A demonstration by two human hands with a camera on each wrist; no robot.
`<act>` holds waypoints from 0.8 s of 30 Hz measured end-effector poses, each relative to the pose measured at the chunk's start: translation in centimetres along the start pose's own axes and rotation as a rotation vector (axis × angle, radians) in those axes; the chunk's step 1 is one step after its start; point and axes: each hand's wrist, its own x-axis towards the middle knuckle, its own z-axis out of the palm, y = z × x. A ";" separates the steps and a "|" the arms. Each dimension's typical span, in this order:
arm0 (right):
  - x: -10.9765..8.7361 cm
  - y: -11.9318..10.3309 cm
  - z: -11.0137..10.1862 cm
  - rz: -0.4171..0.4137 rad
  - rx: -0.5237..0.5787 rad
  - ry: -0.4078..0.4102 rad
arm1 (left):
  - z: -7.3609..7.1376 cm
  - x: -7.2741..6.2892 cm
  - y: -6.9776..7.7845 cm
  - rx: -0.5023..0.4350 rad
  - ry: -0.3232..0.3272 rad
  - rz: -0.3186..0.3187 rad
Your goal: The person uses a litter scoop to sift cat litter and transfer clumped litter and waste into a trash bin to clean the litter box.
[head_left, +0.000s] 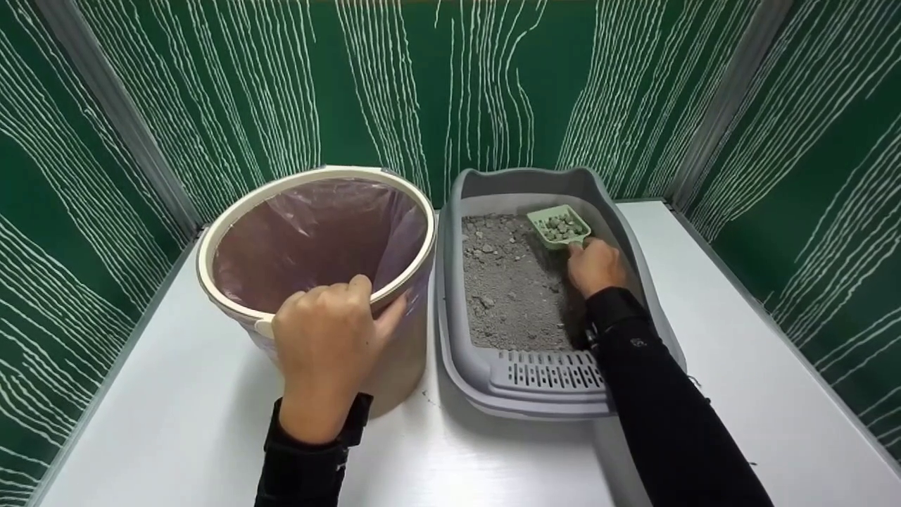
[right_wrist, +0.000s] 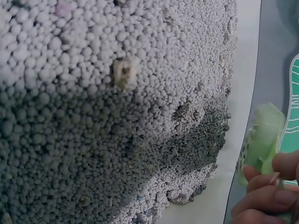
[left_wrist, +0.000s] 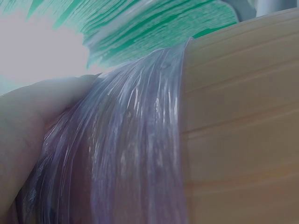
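My right hand (head_left: 597, 266) grips the handle of a pale green litter scoop (head_left: 540, 215), which carries several grey clumps (head_left: 563, 227). The scoop is over the far right part of a grey litter box (head_left: 468, 366), above grey granular litter (head_left: 510, 303). In the right wrist view, curled fingers (right_wrist: 261, 182) hold the scoop near the box wall. On the left, my left hand (head_left: 327, 338) grips the near rim of a beige bin (head_left: 394, 373), fingers over the top and thumb outside. A translucent purple bag (left_wrist: 140, 130) lines the bin and folds down over its outside.
Bin and box stand side by side on a white table (head_left: 479, 465). Green walls (head_left: 493, 91) with white wavy lines enclose it at the back and sides, joined by grey corner posts (head_left: 725, 98). A slotted step (head_left: 549, 370) forms the litter box's near end.
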 end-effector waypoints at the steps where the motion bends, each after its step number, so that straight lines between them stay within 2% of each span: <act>1: 0.0 0.0 0.0 -0.002 0.003 -0.004 | 0.0 0.0 0.0 -0.001 -0.002 0.001; 8: -0.3 0.1 0.0 -0.038 0.018 0.013 | -0.1 0.0 0.0 -0.008 -0.013 0.004; 17: 0.0 0.0 0.2 -0.035 0.030 0.024 | 0.0 0.0 0.0 -0.002 -0.005 0.002; 24: 0.1 -0.4 -0.3 -0.088 -0.001 0.018 | 0.0 0.1 0.1 0.002 -0.004 -0.002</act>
